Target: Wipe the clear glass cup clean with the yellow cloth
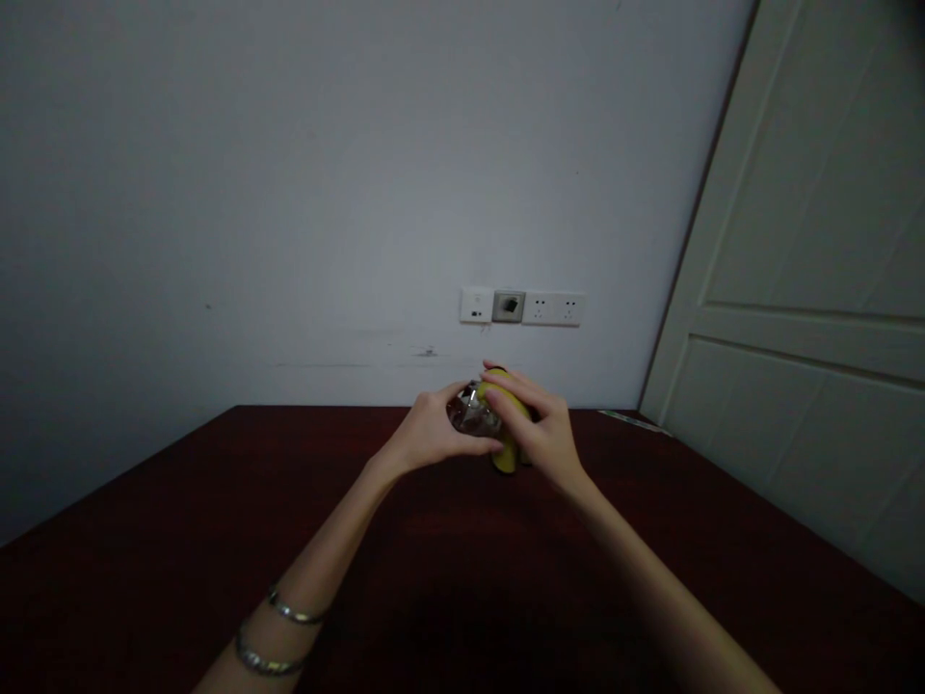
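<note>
The left forearm (310,569) and right forearm (650,588) angle inward — the left hand (434,431) and right hand (533,431) curl close together, wrists slightly bent.

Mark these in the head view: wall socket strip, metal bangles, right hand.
Wall socket strip (539,308): head view, on a socket faceplate.
Metal bangles (293,611): head view, on the upper bangle.
Right hand (536,424): head view, on the back of the hand.
</note>
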Demonstrator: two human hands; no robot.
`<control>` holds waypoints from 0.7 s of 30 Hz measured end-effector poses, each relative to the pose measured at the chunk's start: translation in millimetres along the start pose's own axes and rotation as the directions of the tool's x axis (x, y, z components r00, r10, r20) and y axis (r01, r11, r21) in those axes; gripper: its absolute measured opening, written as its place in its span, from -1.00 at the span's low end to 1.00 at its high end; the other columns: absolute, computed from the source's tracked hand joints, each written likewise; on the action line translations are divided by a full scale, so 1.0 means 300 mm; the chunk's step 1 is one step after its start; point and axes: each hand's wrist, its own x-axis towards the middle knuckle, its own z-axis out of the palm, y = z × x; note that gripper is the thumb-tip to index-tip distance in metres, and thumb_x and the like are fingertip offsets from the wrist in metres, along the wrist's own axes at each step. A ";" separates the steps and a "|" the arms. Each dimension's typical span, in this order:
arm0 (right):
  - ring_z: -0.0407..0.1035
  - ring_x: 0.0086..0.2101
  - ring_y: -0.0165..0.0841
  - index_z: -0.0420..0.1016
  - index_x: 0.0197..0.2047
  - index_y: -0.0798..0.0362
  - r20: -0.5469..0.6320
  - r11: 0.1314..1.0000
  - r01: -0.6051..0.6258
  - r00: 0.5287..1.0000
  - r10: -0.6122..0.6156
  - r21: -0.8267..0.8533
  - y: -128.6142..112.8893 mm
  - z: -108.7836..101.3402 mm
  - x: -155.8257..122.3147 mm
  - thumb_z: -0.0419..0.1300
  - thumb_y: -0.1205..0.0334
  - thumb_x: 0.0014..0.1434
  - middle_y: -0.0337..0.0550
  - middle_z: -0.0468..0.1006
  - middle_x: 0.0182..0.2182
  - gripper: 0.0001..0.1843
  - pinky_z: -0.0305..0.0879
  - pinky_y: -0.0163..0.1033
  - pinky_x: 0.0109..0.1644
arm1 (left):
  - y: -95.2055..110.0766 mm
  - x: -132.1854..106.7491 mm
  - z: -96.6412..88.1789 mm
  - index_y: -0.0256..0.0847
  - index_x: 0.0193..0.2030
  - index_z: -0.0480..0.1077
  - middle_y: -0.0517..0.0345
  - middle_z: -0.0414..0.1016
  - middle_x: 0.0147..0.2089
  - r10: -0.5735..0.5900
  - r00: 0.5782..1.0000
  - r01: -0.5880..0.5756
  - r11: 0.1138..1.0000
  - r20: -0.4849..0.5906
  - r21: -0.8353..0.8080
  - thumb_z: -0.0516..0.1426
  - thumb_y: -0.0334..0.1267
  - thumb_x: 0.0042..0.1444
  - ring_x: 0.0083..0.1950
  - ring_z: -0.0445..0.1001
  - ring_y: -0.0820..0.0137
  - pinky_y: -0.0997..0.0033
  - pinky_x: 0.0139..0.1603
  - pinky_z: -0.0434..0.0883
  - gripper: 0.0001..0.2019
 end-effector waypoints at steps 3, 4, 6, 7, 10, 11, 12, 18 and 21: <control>0.45 -0.05 -0.16 0.60 -0.16 0.00 -0.057 0.969 -0.214 0.973 0.222 0.120 0.046 -0.004 0.012 0.21 0.03 0.10 -0.09 0.60 -0.12 -0.69 0.30 0.01 0.12 | 0.013 -0.003 -0.002 -0.28 0.00 0.39 0.05 0.52 -0.09 -0.018 0.999 0.019 0.999 0.036 -0.038 0.36 -0.14 -0.25 -0.11 0.47 0.27 0.29 -0.05 0.40 -0.39; 0.46 -0.06 -0.15 0.60 -0.16 0.01 -0.056 0.957 -0.247 0.965 0.257 0.150 0.055 -0.005 0.012 0.21 0.01 0.09 -0.08 0.61 -0.13 -0.67 0.31 0.02 0.11 | 0.015 -0.002 -0.003 -0.29 -0.01 0.38 0.04 0.52 -0.09 -0.024 0.999 0.028 0.997 0.047 -0.073 0.36 -0.16 -0.24 -0.11 0.48 0.28 0.30 -0.06 0.41 -0.40; 0.44 -0.03 -0.16 0.60 -0.16 0.00 -0.046 0.959 -0.220 0.972 0.231 0.177 0.056 -0.006 0.009 0.22 0.03 0.09 -0.09 0.59 -0.09 -0.69 0.28 0.01 0.14 | 0.015 0.000 -0.004 -0.31 0.00 0.37 0.03 0.52 -0.08 -0.037 0.998 0.045 0.989 0.057 -0.138 0.35 -0.20 -0.23 -0.11 0.48 0.29 0.31 -0.07 0.42 -0.41; 0.41 0.01 -0.17 0.60 -0.15 -0.03 -0.037 0.970 -0.171 0.983 0.180 0.173 0.047 -0.007 0.005 0.22 0.06 0.10 -0.10 0.57 -0.06 -0.71 0.25 0.00 0.16 | 0.013 0.003 -0.006 -0.31 -0.01 0.37 0.02 0.52 -0.08 -0.045 0.998 0.053 0.986 0.054 -0.160 0.35 -0.20 -0.23 -0.11 0.48 0.29 0.31 -0.07 0.42 -0.42; 0.35 0.07 -0.22 0.58 -0.14 -0.11 0.030 0.992 0.006 1.000 -0.010 0.126 0.007 -0.012 -0.007 0.24 0.17 0.10 -0.17 0.49 0.05 -0.77 0.21 -0.02 0.20 | 0.008 0.009 -0.012 -0.33 -0.04 0.38 0.00 0.52 -0.11 -0.066 0.997 0.071 0.970 0.030 -0.234 0.35 -0.19 -0.22 -0.15 0.48 0.31 0.30 -0.10 0.43 -0.44; 0.34 0.08 -0.23 0.58 -0.14 -0.13 0.052 0.992 0.043 0.997 -0.050 0.122 -0.004 -0.014 -0.009 0.24 0.20 0.09 -0.19 0.46 0.08 -0.77 0.21 -0.02 0.20 | 0.007 0.010 -0.014 -0.34 -0.05 0.39 0.00 0.52 -0.12 -0.073 0.997 0.079 0.961 0.030 -0.267 0.35 -0.18 -0.22 -0.17 0.48 0.33 0.30 -0.11 0.43 -0.45; 0.34 0.08 -0.23 0.58 -0.14 -0.15 0.060 0.989 0.060 0.996 -0.068 0.132 -0.011 -0.017 -0.009 0.25 0.21 0.09 -0.21 0.46 0.08 -0.77 0.21 -0.02 0.20 | 0.008 0.011 -0.016 -0.34 -0.06 0.39 0.00 0.53 -0.13 -0.079 0.996 0.085 0.950 0.034 -0.300 0.34 -0.18 -0.21 -0.18 0.48 0.34 0.31 -0.11 0.43 -0.47; 0.37 0.06 -0.23 0.58 -0.14 -0.13 -0.024 0.955 -0.101 0.993 0.113 0.279 0.025 -0.020 0.008 0.25 0.13 0.08 -0.20 0.53 0.00 -0.76 0.18 0.02 0.23 | 0.019 0.011 -0.018 -0.34 -0.06 0.41 -0.01 0.53 -0.13 -0.094 0.994 0.111 0.913 0.061 -0.392 0.34 -0.15 -0.20 -0.20 0.48 0.35 0.35 -0.15 0.43 -0.47; 0.37 0.06 -0.23 0.58 -0.14 -0.13 -0.021 0.958 -0.111 0.992 0.121 0.264 0.030 -0.017 0.004 0.25 0.15 0.09 -0.20 0.52 0.01 -0.77 0.19 0.01 0.22 | 0.019 0.013 -0.021 -0.33 -0.04 0.40 -0.02 0.52 -0.10 -0.080 0.995 0.097 0.919 0.061 -0.383 0.34 -0.17 -0.20 -0.16 0.48 0.34 0.34 -0.10 0.42 -0.46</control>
